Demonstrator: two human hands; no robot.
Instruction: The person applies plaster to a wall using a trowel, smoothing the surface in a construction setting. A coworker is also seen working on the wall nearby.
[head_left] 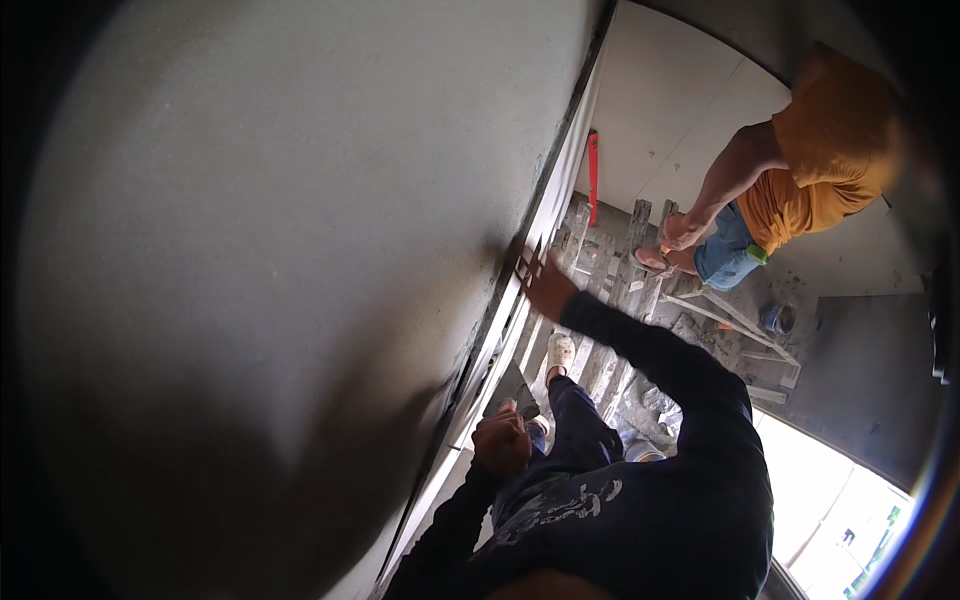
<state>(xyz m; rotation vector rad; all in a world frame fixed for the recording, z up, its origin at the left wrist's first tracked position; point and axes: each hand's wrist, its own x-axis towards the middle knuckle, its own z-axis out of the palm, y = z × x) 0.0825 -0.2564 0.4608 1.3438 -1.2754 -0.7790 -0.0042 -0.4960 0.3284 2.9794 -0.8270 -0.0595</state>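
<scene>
Beside the edge of a broad grey plastered surface [290, 200], my right hand [547, 286] reaches up with its fingers apart. Its fingertips meet or nearly meet a long pale strip [566, 185] along that edge; shadow hides the exact contact. Closer to my body, my left hand [502, 443] is closed in a fist, with a small reddish end showing above it. What that object is cannot be made out. Past this fist are my feet, one in a pale shoe [561, 352], on wooden planks [600, 372].
A co-worker in an orange shirt [830, 130] bends on the right, a hand near the feet. A red spirit level [593, 178] leans against the far pale wall [690, 110]. Timber framing [745, 325], a bucket [777, 318] and a bright opening [830, 500] lie to the right.
</scene>
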